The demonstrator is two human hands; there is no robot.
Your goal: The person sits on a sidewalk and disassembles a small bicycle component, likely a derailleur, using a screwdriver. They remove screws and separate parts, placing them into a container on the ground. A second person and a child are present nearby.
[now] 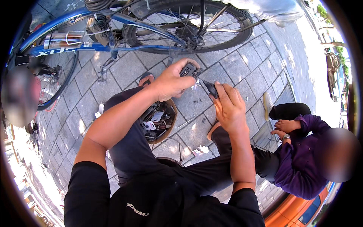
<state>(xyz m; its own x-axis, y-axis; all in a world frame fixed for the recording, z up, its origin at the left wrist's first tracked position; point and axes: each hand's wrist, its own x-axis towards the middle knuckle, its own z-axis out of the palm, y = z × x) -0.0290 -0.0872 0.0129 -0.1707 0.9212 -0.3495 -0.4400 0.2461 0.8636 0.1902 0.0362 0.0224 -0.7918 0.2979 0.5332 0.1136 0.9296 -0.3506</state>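
Fingers [189,65] of the left hand [172,81] wrap around a small black bicycle part [188,70]. Just right of them, the right hand [228,108] grips a black-handled screwdriver [208,87], its tip touching the part. Below the left hand sits a round tray of tools [159,120] on the paving [242,68]; beyond lies a blue bicycle [113,30].

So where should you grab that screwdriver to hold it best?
Probably by its thick black handle, coming from the right. The right hand already wraps the screwdriver there. The thin metal shaft points up and left into the small black part pinched in the left hand, so that end is busy and too skinny to grip well.
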